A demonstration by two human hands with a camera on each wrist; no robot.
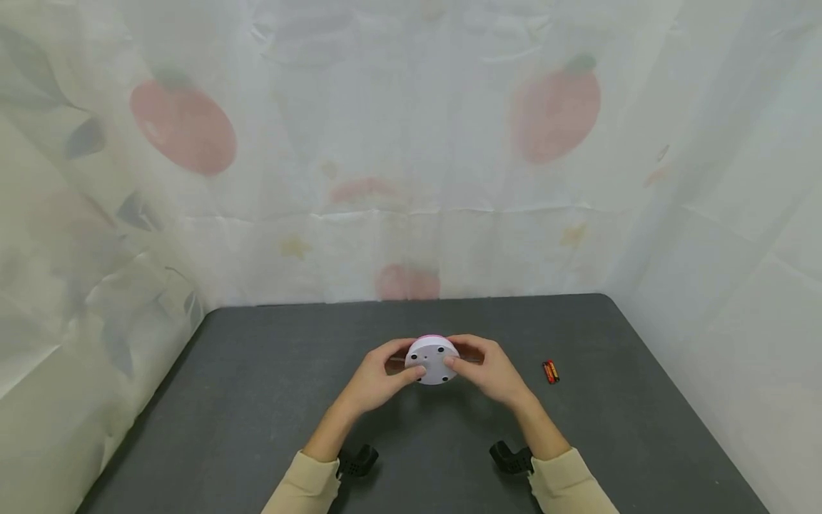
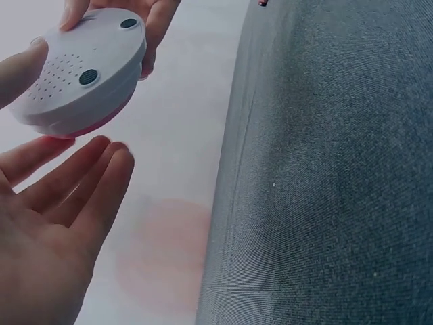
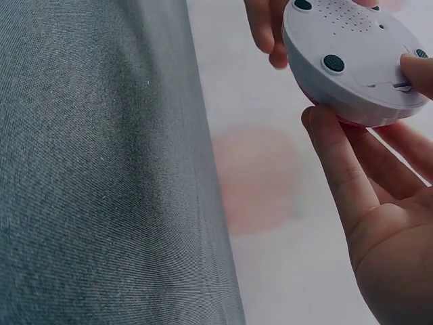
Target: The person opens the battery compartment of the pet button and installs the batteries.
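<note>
A round white device (image 1: pixel 432 360) with a pink rim is held up above the dark grey table (image 1: pixel 257 400), its underside turned toward me. That underside (image 2: pixel 81 68) shows dark rubber feet, a speaker grille and a small cover seam (image 3: pixel 385 84). My left hand (image 1: pixel 379 377) holds its left edge, thumb on the underside and fingers behind. My right hand (image 1: pixel 491 370) holds its right edge the same way, thumb tip (image 3: pixel 418 71) pressed by the seam. A small red and black battery (image 1: pixel 551 371) lies on the table to the right of my right hand.
A pale printed curtain (image 1: pixel 411 157) with red fruit shapes closes in the table at the back and both sides. Black wrist camera mounts (image 1: pixel 359 460) sit near my cream sleeves above the table's near part.
</note>
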